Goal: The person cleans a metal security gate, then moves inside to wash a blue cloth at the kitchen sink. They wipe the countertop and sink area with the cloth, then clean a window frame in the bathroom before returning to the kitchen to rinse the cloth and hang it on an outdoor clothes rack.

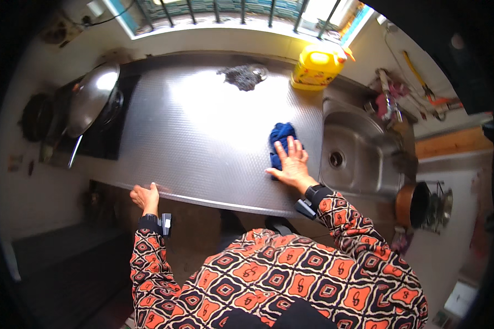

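A crumpled dark blue cloth (283, 130) lies on the right part of the stainless steel countertop (197, 172), close to the sink. My right hand (293, 163) presses it flat against the metal, fingers spread over it and thumb out to the left. Part of the cloth is hidden under the palm. At the counter's front edge, towards the left, my left hand (145, 198) grips the rim with curled fingers, its thumb at the top. Both wrists carry black straps with small grey devices.
A steel sink (364, 152) is set in at the right. Behind stand a yellow jug (318, 68) and a dark, mesh-like scrubber clump (243, 77). On the left, a shiny wok or lid (92, 98) with a handle sits over the black cooktop (111, 140). A copper-coloured pot (405, 205) is at right.
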`<state>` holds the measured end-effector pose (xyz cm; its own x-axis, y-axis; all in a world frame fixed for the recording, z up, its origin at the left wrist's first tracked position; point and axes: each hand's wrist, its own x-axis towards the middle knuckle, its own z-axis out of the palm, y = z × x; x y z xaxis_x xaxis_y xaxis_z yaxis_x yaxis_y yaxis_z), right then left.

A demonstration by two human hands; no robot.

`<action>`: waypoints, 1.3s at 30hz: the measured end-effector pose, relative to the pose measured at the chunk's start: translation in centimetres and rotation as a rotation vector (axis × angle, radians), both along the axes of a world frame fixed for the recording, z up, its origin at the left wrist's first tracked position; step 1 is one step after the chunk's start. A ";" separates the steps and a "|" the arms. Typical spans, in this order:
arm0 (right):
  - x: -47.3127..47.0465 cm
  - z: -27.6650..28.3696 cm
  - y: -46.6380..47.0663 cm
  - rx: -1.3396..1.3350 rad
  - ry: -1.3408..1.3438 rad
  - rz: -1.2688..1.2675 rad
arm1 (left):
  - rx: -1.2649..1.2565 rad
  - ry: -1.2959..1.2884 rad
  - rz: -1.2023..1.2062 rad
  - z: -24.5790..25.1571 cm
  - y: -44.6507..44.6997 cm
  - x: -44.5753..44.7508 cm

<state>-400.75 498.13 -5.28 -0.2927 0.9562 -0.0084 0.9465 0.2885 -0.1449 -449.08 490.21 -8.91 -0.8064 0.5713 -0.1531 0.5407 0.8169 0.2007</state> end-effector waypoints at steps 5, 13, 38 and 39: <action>-2.2 -0.7 -9.1 -0.070 0.045 0.266 | 0.043 0.012 -0.393 1.9 2.5 0.9; -1.1 -1.6 -8.8 -0.018 0.026 0.171 | -0.269 -0.189 -0.539 2.0 5.5 -2.3; -8.7 -3.2 8.7 0.212 0.018 0.026 | -0.240 -0.156 -0.501 0.9 5.0 -2.0; -10.3 -3.3 6.9 0.203 0.064 0.104 | -0.249 -0.151 -0.509 0.9 5.0 -2.0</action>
<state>-411.09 505.05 -8.58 -0.3834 0.9010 0.2030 0.9010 0.4132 -0.1321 -451.09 495.17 -7.97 -0.3992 0.8129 -0.4241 0.8576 0.4947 0.1409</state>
